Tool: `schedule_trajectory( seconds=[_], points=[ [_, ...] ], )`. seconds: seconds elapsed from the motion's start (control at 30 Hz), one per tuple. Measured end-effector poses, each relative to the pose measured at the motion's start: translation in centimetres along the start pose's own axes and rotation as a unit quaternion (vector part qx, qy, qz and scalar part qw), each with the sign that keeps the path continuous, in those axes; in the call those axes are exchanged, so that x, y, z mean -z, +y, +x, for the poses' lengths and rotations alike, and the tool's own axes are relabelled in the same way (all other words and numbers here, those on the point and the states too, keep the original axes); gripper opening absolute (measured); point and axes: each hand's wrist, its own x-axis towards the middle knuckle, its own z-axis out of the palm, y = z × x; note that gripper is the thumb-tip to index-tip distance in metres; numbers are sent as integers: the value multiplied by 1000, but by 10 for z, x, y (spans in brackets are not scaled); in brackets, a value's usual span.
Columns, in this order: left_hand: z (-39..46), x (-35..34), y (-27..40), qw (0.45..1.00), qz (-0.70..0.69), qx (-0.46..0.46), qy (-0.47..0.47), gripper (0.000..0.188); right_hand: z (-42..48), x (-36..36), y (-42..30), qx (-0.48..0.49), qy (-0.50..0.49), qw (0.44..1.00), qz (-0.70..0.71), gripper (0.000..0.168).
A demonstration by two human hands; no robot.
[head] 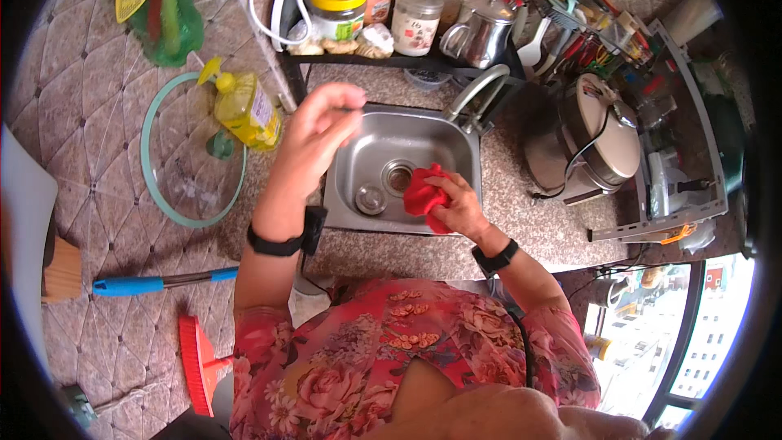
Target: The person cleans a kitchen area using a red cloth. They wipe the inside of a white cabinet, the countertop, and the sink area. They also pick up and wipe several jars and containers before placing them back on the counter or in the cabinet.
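Observation:
My right hand (457, 206) grips a bunched red cloth (423, 190) over the right side of a stainless steel sink (342, 214). At the sink's upper left corner my left hand (327, 119) is raised with its fingers curled and the thumb apart from them; nothing shows in it. In the basin are the drain (398, 176) and, below left of it, a small round metal strainer or stopper (371, 199). A curved metal faucet (479, 95) stands at the back right corner of the sink.
A yellow pump bottle (247, 111) and a round glass lid (194, 150) are at the left. Jars and a metal teapot (481, 27) stand on a black shelf (379, 62) behind the sink. To the right are a rice cooker (580, 134) and a metal-framed rack (702, 110).

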Motion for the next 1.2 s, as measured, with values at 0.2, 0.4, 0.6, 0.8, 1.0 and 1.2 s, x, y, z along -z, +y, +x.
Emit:
schedule_trajectory(
  seconds=[0.2, 0.4, 0.6, 0.8, 1.0, 1.2],
  points=[
    [132, -62, -67, 942, 208, -253, 64, 28, -8, 41, 25, -62, 101, 993, 18, 42],
    [193, -110, -87, 991, 134, 2, 12, 38, -24, 63, 37, -79, 150, 983, 65, 41],
    [205, -112, -72, 984, 63, 166, -27, 29, -41, 77, 55, -97, 174, 977, 81, 41],
    [201, -120, -78, 993, 4, 113, -25, 28, -29, 100, 56, -79, 209, 971, 87, 41],
    [198, -113, -67, 989, -98, 101, -37, 24, -19, 106, 55, -73, 220, 968, 95, 42],
    [190, -90, -44, 987, -129, 84, -52, 24, -17, 105, 55, -93, 207, 969, 99, 42]
  ],
)
